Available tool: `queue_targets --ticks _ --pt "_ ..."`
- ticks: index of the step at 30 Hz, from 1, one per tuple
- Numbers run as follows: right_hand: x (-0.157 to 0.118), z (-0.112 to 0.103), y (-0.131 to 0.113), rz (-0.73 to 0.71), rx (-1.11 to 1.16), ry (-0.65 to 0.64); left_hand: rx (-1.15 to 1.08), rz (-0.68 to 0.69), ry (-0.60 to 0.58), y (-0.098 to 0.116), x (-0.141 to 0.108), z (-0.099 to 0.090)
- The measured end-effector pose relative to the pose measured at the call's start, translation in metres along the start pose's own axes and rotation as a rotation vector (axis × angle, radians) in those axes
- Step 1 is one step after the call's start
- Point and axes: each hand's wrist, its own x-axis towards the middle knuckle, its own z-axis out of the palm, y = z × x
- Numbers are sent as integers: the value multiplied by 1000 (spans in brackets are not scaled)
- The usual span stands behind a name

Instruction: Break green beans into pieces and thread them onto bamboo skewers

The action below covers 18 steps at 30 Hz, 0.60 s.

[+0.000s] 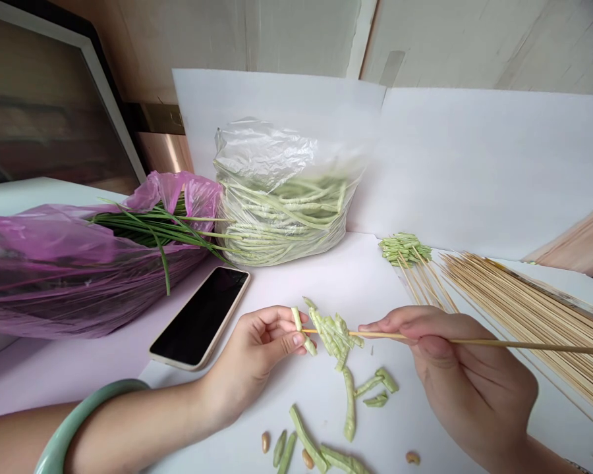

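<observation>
One bamboo skewer (479, 342) runs almost level from side to side, its tip at the left hand (271, 342) and its long axis passing through the right hand (454, 368), with the other end running off the right edge of the view; the right hand is closed on the shaft, fingers and thumb pinching it. The left hand pinches one short bean piece (304, 331), which stands steeply crosswise to the skewer at its tip, its upper end leaning left. Between the hands, a cluster of threaded bean pieces (335, 336) sits on the skewer, too crowded to count exactly.

On the desk (375, 434), below and between the hands, lie about eight loose bean pieces (349, 405), pointing various ways; three tan bean seeds (265, 442) lie near them, two toward the left hand and one toward the right. Just beyond the left forearm is one phone (201, 316), screen up, slanting away to the right; one green bangle (91, 421) circles that forearm.

Farther left is one purple plastic bag (54, 263) with long green stalks (163, 227) poking out; beyond the hands stands one clear plastic bag (286, 197) of long beans. Beyond the right hand lie several skewers bearing bean pieces (405, 250); to their right is a bundle of bare skewers (528, 303), too many to count.
</observation>
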Motion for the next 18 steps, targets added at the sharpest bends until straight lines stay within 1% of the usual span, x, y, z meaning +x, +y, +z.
queue_targets --ticks 2,5,9,13,18 --pt "0 1 0 27 17 17 8 -3 6 0 0 0" --pt "1 3 1 67 34 78 7 -3 3 1 -1 0" --pt "2 7 1 211 126 135 -2 -14 -38 1 -2 0" --pt "-1 9 1 273 173 131 -7 -32 -75 1 -3 0" --pt "-2 11 6 337 242 112 0 -53 -60 2 -3 1"
